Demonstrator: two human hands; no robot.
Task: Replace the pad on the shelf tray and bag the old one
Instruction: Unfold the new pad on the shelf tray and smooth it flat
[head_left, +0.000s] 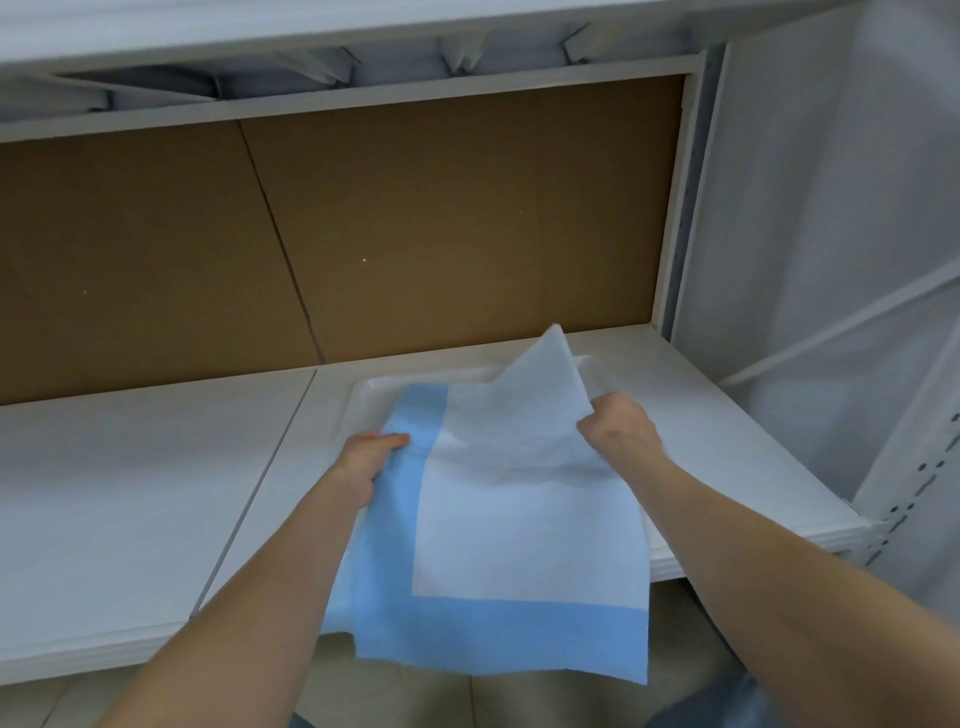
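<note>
Left hand (370, 457) and right hand (621, 427) each pinch a side of the pad (519, 525); tray (363, 395) lies just beyond (pad overhangs the shelf edge).

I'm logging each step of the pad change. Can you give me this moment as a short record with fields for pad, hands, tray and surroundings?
pad: white sheet with blue border, held up over the tray, near end hanging past the shelf's front edge
left hand: grips the pad's left blue edge
right hand: grips the pad's right side; a corner sticks up above it
tray: white, on the shelf, mostly hidden by the pad
shelf: white, with a brown back panel
old or new pad: cannot tell
bag: not in view
</note>
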